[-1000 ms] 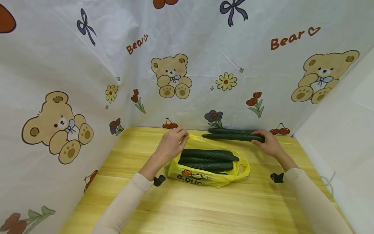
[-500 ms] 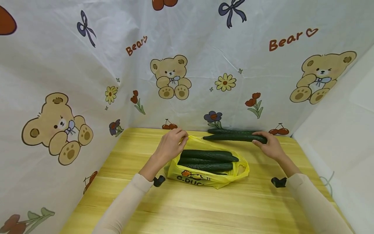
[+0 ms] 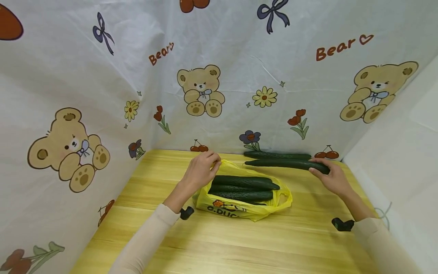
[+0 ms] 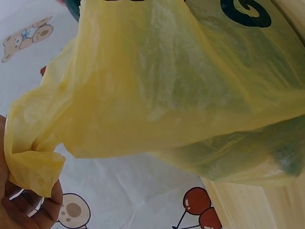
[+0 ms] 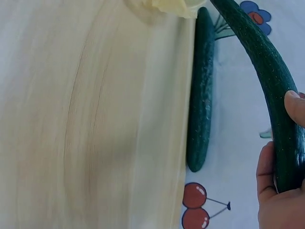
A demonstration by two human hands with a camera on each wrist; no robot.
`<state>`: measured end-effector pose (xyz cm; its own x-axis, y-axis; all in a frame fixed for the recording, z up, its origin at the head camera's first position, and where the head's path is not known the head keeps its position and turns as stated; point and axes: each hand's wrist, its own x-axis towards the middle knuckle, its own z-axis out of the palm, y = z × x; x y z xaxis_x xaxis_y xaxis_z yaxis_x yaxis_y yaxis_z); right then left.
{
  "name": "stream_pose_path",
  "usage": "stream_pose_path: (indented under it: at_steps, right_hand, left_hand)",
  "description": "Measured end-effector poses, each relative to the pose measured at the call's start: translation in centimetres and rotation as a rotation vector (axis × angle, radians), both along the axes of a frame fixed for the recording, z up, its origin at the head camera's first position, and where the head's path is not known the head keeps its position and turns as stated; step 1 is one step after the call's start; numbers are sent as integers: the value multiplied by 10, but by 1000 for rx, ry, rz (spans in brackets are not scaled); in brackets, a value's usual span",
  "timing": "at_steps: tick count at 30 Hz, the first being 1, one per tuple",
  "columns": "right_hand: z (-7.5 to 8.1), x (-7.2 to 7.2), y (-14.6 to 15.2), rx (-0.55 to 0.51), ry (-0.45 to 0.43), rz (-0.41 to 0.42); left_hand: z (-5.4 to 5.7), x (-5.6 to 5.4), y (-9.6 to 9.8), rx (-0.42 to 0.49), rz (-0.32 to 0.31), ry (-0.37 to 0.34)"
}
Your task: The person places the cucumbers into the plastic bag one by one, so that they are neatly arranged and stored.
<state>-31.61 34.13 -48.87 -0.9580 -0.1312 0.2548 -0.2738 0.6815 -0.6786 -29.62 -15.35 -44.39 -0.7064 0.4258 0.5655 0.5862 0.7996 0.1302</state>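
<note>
My left hand [image 3: 202, 167] pinches the upper left edge of a yellow plastic bag [image 3: 236, 211]; in the left wrist view the gathered plastic [image 4: 35, 167] sits between thumb and fingers. Several dark green cucumbers [image 3: 243, 182] lie inside the bag, seen through its mouth. My right hand [image 3: 330, 175] grips one long cucumber [image 3: 280, 163] by its right end, thumb on one side and fingers on the other. Its far end points left, just above the bag's back edge. Another cucumber [image 5: 200, 95] lies along the back of the table, behind the held one.
The wooden table [image 3: 219, 243] meets a white cloth [image 3: 236, 49] printed with bears and flowers at the back and left. A plain white surface [image 3: 403, 160] borders the right. Dark wrist-camera mounts [image 3: 343, 224] stick out from each wrist.
My right hand has moved right and toward me, drawing the held cucumber away from the one behind it. The left hand and the bag stay in place.
</note>
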Motion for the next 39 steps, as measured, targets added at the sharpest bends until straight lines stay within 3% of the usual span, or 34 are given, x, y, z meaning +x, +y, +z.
stream_pose_path:
  at_steps: [14,24,31,39]
  right_hand:
    - [14,51,43,-73,-24,-35]
    - [19,83,62,-98,-24,-30]
    - [27,99,66,-116,-66,-25]
    - [22,106,62,-147,-88,23]
  left_hand:
    - [1,0,1,3,-10,26]
    - [0,0,0,2,0,8]
    - [0,1,1,16,-10,15]
    - [0,2,1,21,-20,3]
